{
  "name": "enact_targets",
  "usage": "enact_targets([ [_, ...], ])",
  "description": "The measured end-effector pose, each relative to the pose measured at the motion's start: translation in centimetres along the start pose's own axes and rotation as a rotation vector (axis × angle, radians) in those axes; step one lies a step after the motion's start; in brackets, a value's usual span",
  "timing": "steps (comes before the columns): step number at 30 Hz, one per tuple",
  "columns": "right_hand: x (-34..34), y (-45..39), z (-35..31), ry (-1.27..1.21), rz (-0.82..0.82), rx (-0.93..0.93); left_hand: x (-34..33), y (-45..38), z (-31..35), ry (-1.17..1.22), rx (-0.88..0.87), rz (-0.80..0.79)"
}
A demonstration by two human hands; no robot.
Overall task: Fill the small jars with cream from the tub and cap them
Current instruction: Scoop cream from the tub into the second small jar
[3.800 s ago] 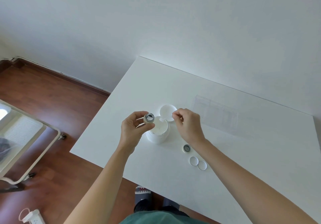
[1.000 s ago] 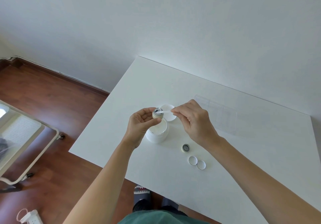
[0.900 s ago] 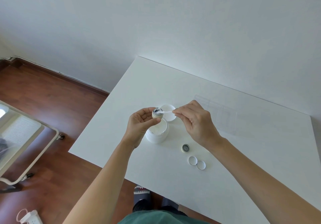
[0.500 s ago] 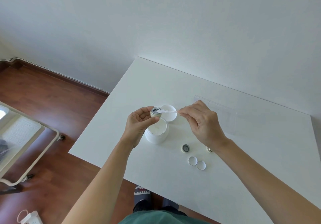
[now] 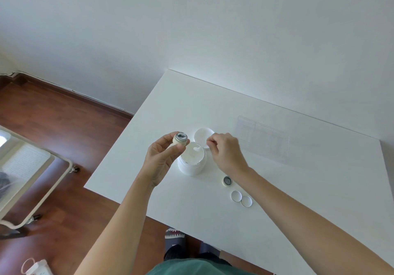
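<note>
My left hand (image 5: 161,160) holds a small cream-coloured jar (image 5: 180,139) upright by its body, mouth up, just left of the open white tub (image 5: 191,162). My right hand (image 5: 226,153) pinches a small white spatula (image 5: 200,148) whose tip dips into the cream at the tub's top. The tub's white lid (image 5: 203,135) lies inside up behind the tub. A second small open jar (image 5: 227,181) stands on the table right of the tub. Two small white caps (image 5: 241,198) lie side by side nearer me.
A clear plastic box (image 5: 263,136) sits at the back right of the white table (image 5: 298,189). The table's left edge drops to a wooden floor, where a white cart (image 5: 32,180) stands. My feet show under the front edge.
My right hand has carried the spatula from the mouth of the held jar down into the tub. My left hand has shifted the jar slightly left.
</note>
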State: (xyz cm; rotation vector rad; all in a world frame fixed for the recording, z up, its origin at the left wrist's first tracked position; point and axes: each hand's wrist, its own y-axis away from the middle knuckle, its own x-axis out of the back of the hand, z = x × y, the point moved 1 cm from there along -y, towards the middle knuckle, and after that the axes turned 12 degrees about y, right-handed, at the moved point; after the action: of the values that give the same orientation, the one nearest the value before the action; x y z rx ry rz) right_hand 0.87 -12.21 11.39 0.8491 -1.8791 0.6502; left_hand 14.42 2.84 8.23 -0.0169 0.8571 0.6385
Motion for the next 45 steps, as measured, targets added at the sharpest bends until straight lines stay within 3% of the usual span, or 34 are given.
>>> enact_targets([
  [5,-2.7,-1.4,-1.5,0.232,-0.062,0.118,0.8,0.8,0.2,0.109,0.015,0.036],
  [11,-4.3,-2.2,-2.3,0.354,-0.203,0.103,1.3,1.4,0.4,0.138,0.016,0.073],
  [18,-3.8,-2.3,-1.8,0.201,-0.316,-0.108,1.6,1.6,0.2,0.116,0.018,0.092],
  [30,-0.5,-2.5,1.4,-0.273,-0.333,-0.632,2.0,1.5,-0.3,0.119,0.029,0.098],
  [37,2.6,-2.1,2.2,-0.44,-0.225,-0.648,1.6,1.3,-1.0,0.09,0.05,0.087],
  [45,6.1,-1.7,-0.2,-0.49,-0.082,-0.492,0.2,0.7,-2.2,0.075,0.104,0.037],
])
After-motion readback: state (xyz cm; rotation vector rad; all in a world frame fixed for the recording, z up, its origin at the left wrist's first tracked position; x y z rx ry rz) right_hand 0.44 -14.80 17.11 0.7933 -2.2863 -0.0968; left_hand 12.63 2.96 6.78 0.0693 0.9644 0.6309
